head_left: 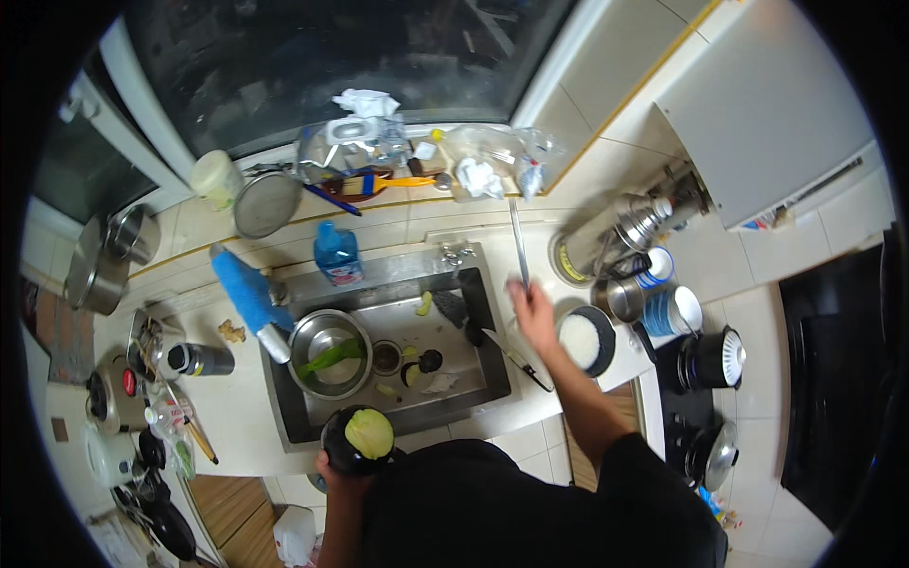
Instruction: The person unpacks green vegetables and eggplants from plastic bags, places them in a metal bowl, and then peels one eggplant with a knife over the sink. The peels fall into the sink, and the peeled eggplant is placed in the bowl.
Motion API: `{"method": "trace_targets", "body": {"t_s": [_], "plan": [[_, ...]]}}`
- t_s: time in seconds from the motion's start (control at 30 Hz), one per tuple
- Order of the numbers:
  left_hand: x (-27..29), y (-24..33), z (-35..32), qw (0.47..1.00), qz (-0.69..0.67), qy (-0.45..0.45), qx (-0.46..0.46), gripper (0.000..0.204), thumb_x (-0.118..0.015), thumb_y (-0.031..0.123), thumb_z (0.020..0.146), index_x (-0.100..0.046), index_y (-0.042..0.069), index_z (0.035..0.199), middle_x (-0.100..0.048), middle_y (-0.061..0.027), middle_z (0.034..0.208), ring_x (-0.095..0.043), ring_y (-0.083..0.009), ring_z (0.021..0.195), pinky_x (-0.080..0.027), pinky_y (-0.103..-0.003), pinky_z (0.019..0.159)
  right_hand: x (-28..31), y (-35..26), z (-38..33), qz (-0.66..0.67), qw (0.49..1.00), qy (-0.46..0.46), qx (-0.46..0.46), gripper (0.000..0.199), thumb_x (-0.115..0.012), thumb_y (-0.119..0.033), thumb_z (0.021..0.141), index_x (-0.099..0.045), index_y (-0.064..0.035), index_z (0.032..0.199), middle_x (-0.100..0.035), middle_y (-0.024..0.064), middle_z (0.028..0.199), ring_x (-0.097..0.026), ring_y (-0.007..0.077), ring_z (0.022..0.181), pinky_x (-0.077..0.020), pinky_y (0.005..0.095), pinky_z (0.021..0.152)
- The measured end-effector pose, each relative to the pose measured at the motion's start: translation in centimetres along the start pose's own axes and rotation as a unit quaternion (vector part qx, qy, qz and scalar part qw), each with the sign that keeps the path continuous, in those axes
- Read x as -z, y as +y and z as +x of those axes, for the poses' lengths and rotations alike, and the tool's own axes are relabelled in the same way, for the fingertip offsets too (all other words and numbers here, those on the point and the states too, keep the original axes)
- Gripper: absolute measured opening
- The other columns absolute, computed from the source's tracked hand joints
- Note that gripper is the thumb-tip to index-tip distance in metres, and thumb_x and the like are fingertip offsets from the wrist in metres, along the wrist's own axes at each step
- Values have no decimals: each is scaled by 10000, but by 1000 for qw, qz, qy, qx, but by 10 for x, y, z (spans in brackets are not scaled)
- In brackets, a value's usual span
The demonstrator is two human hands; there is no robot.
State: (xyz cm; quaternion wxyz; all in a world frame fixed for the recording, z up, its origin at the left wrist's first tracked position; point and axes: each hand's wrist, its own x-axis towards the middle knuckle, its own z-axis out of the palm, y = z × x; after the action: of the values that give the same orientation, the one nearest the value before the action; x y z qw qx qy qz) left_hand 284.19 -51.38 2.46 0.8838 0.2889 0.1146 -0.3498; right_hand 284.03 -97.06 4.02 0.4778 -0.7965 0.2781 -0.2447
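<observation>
My left hand (pixel 338 476) is closed around a round, dark-skinned eggplant (pixel 347 451) at the sink's near edge. Its pale green cut face (pixel 368 434) points upward. On the counter to the right of the sink, my right hand (pixel 533 314) grips a long thin silvery tool (pixel 519 239) that points away from me; its exact kind is unclear. A knife (pixel 517 361) with a dark handle lies across the sink's right rim. In the sink (pixel 426 336) stands a steel bowl (pixel 327 379) with a long green vegetable piece (pixel 333 354), and dark and pale scraps (pixel 430 361) lie beside it.
A pot of white rice (pixel 579 341), a large flask (pixel 592 251) and stacked bowls (pixel 668 310) stand at the right. The blue-wrapped faucet (pixel 252 292) reaches over the sink's left side. A blue bottle (pixel 338 256) stands behind the sink, beneath a cluttered ledge (pixel 393 201).
</observation>
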Motion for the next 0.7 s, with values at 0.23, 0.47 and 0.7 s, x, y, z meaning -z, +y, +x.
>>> {"method": "trace_targets", "body": {"t_s": [0.23, 0.47, 0.7], "plan": [[-28, 5, 22, 996, 34, -29, 82, 911, -581, 732, 772, -464, 109, 1426, -582, -149, 1323, -623, -385, 1132, -537, -581, 868, 67, 149, -194, -252, 966, 8, -52, 258, -682, -127, 900, -647, -25, 1134, -696, 195, 1046, -681, 378, 893, -556, 440, 775], [-59, 1, 38, 986, 76, -81, 126, 845, -534, 691, 812, -439, 163, 1465, -545, -133, 1375, -590, -373, 1187, -551, -594, 848, 53, 196, -181, -367, 924, 64, -84, 129, -626, -7, 800, -622, 10, 928, -664, 198, 946, -643, 400, 923, -535, 448, 852], [-43, -2, 47, 986, 80, -53, 138, 860, -521, 679, 808, -439, 166, 1493, -471, -124, 1506, -514, -383, 1322, -449, -620, 1043, 32, 173, -178, -289, 941, 157, -75, 69, -609, -23, 809, -626, 4, 870, -646, 198, 897, -629, 418, 875, -521, 464, 792]]}}
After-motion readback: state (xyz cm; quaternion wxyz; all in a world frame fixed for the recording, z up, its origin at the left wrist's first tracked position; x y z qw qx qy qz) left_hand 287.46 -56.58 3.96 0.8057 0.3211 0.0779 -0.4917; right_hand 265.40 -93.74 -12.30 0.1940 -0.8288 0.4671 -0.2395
